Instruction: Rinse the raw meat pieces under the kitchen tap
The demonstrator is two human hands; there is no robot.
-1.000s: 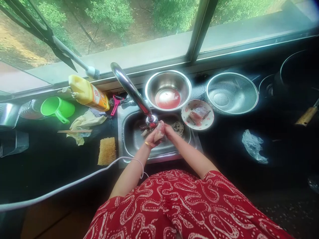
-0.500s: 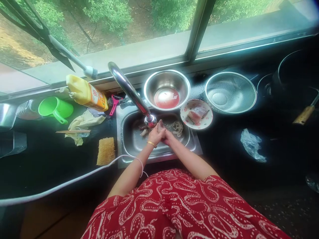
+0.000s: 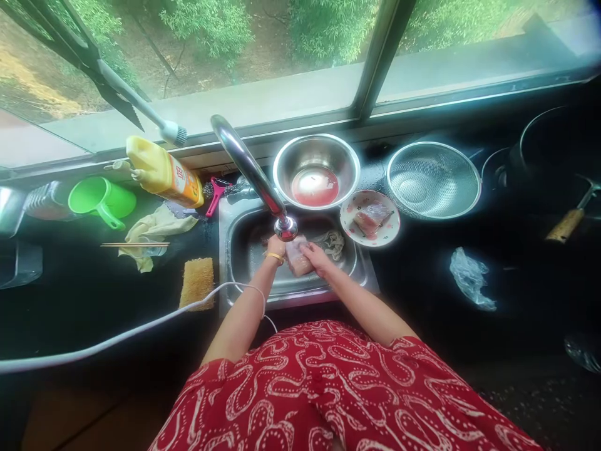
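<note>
Right hand (image 3: 319, 258) on meat's (image 3: 297, 261) right edge

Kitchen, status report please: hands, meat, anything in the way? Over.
Right grip holding meat over sink. Left grip beside meat. Tap partly hiding left grip.

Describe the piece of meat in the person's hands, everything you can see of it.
The piece of meat is a thick, blocky slab, pale pink to whitish, with a wet-looking surface. It is held over the sink, just below the faucet head in the view. The right hand grips its right side, thumb across the top. The left hand is at its left edge; how those fingers hold it is hidden. Its underside cannot be seen.
</note>
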